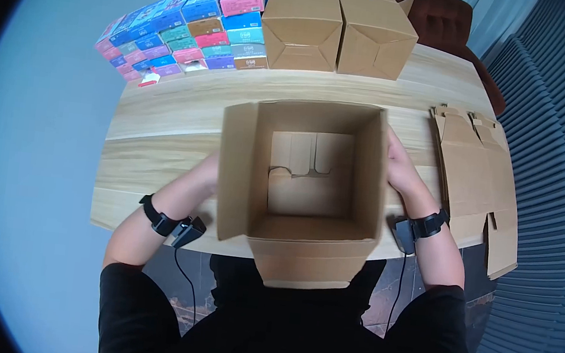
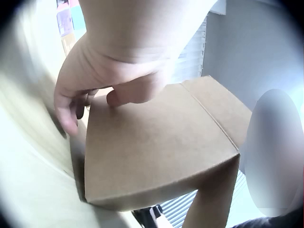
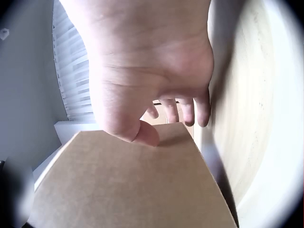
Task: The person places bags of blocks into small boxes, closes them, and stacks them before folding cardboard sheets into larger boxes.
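An open-topped cardboard box (image 1: 299, 226) stands at the table's near edge, its inner bottom flaps visible, with one top flap folded out to the left and another toward the body. The left hand (image 1: 208, 172) grips its left side; in the left wrist view that hand (image 2: 114, 71) has its thumb on the box wall (image 2: 152, 147) and its fingers bent near the far edge. On the opposite side is the right hand (image 1: 402, 167). The right wrist view shows this hand (image 3: 152, 71) with its thumb against the cardboard (image 3: 128, 180) and its fingers reaching past the far edge.
Stacked colourful small boxes (image 1: 207, 10) line the back left of the wooden table (image 1: 155, 142). Beside them stand two closed cardboard boxes (image 1: 302, 37) (image 1: 376, 48). Flattened cardboard (image 1: 479, 173) lies at the right, partly over the edge. A chair (image 1: 444, 18) is behind.
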The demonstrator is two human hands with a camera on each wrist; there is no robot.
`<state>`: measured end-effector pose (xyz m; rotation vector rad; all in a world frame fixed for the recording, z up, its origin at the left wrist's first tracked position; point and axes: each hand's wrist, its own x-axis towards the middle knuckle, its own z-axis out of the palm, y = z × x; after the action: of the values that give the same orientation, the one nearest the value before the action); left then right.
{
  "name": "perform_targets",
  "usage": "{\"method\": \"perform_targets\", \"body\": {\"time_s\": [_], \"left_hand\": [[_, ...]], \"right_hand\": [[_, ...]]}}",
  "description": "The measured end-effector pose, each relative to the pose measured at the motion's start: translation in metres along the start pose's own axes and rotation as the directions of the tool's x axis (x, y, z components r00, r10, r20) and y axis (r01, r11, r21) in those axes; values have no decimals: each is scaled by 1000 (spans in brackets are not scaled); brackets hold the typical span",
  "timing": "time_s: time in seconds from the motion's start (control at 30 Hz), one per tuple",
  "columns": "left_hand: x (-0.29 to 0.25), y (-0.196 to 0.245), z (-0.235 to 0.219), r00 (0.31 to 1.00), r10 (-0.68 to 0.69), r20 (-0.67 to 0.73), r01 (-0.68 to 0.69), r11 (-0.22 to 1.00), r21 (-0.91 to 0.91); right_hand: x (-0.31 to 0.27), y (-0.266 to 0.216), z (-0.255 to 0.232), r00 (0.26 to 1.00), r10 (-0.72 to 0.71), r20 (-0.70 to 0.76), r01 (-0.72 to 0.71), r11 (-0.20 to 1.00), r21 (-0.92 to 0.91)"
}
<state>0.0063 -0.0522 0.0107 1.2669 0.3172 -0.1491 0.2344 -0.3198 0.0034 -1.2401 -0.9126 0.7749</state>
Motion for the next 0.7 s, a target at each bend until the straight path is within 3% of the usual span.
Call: {"method": "perform_targets", "body": {"time_s": [0.03, 0.1, 0.13, 0.2, 0.27, 0.33, 0.4, 0.47, 0.53, 0.57, 0.67, 0.7], "left_hand": [[13, -27, -34, 997, 62, 52, -60, 997, -41], [-12, 29, 14, 942, 281, -181, -232, 939, 253], [-24, 58, 38, 876, 404, -263, -279, 869, 408], [-27, 80, 56, 618, 729, -294, -529, 662, 531], [-51, 111, 67, 636, 764, 108, -506, 307, 806], [-61, 143, 91, 768, 412, 489, -539, 6, 842], [-48, 148, 109, 873, -11, 487, -487, -20, 873], [-29, 152, 126, 852, -373, 369, -420, -64, 905], [-6, 161, 135, 754, -629, 188, -339, -128, 932], [4, 151, 119, 734, -586, 343, -438, -22, 899], [25, 141, 118, 649, -746, 150, -323, -92, 942], [27, 134, 117, 646, -757, 95, -355, -188, 916]], "right_hand": [[1, 0, 0, 1000, 7, 25, -8, 999, 39], [3, 0, 1, 998, 9, 56, -13, 997, 74], [3, 0, 0, 998, 8, 63, -12, 998, 70], [3, 4, -1, 997, 11, 72, -16, 998, 65], [3, 8, -2, 997, 20, 72, -24, 998, 63], [3, 7, 0, 998, 20, 59, -24, 997, 68], [3, 5, 0, 998, 20, 58, -25, 997, 77], [3, 4, 1, 997, 25, 75, -32, 995, 91], [4, 4, 0, 996, 19, 84, -26, 996, 86], [3, 5, -2, 996, 17, 87, -24, 996, 84], [3, 9, -6, 992, 20, 123, -26, 998, 50], [3, 8, -5, 992, 26, 126, -31, 999, 38]]}}
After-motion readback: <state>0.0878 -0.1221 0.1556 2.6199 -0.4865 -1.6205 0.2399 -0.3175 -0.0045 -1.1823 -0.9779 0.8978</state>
